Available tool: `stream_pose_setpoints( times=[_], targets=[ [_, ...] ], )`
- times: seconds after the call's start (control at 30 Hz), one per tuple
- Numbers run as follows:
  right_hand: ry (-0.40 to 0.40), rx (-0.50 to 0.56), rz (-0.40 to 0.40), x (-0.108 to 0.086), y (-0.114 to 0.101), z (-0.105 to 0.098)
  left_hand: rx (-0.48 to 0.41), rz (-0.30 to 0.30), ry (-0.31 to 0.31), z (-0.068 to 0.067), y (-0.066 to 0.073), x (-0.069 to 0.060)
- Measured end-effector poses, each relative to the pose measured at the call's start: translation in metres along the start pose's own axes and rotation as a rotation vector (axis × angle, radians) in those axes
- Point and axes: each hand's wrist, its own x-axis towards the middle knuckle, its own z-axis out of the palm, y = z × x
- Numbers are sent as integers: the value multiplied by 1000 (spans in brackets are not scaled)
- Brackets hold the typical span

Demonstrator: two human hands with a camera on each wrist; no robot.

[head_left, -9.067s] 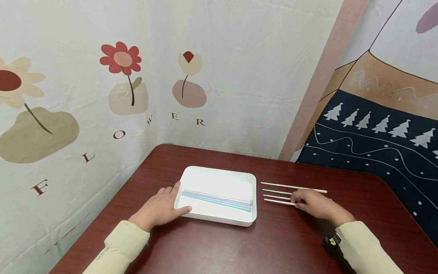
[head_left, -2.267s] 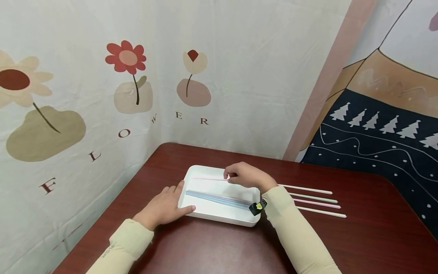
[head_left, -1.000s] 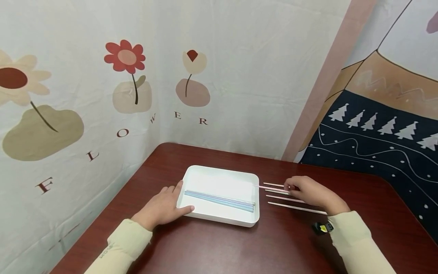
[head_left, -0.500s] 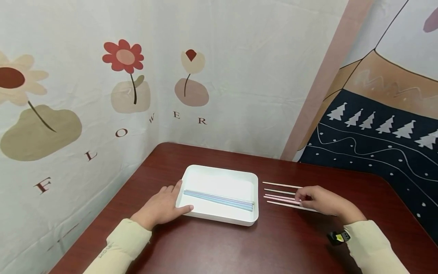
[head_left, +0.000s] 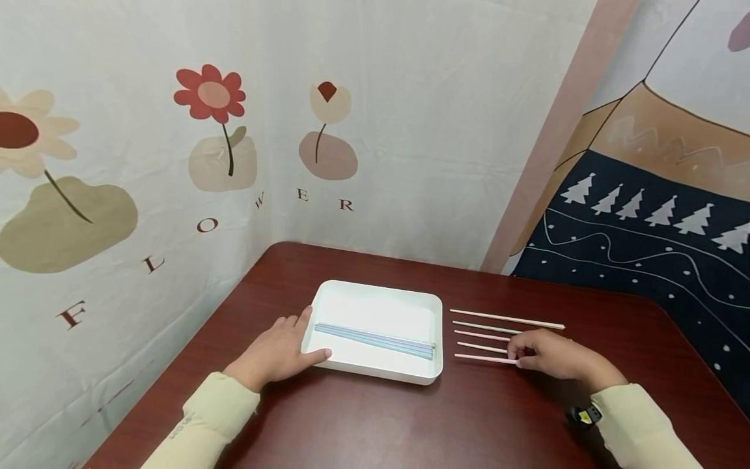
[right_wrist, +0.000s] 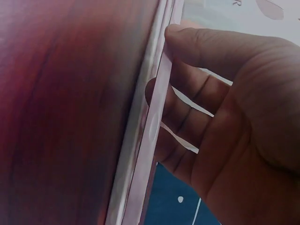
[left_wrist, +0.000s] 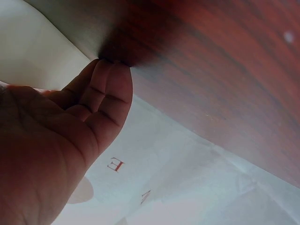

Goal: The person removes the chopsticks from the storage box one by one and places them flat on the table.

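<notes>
My right hand (head_left: 553,355) pinches a pink chopstick (head_left: 485,358) between thumb and fingers, low over the table right of the white tray (head_left: 375,303). The right wrist view shows the thumb pressed on that chopstick, with a pale chopstick (right_wrist: 123,187) close alongside. Beyond it several chopsticks lie roughly parallel, among them a cream one (head_left: 504,318) and a green one (head_left: 483,326); the hand partly hides some. My left hand (head_left: 272,352) rests at the tray's left side, fingers extended and thumb over the front rim. Inside the tray lies a bundle of blue and lilac chopsticks (head_left: 375,341).
The dark red-brown table (head_left: 398,430) carries everything. Behind and to the left hangs a pale curtain (head_left: 422,130) with flower prints. A navy cloth with white trees (head_left: 644,247) hangs past the back right edge.
My right hand carried a pink chopstick from above the tray rightward, then nearer to me, to the front of the row. The left hand stays at the tray.
</notes>
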Motion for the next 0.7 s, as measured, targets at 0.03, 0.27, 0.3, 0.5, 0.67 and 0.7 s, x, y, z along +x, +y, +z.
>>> stream_pose_setpoints(
  times=[0.03,0.27,0.3,0.5,0.67,0.7],
  targets=[
    [3,-11,3,0,0,1,0,1,-1,0,0,0],
    [10,-26,44,-4,2,2,-3,1,-1,1,0,1],
    [9,-26,48,-5,2,2,-3,1,0,1,0,1],
    [-3,-7,28,-5,4,4,-3,2,4,1,0,0],
    [-3,-19,11,-5,5,6,-4,-3,1,1,0,1],
    [-3,-23,12,-5,5,7,-4,-4,-1,1,0,1]
  ],
)
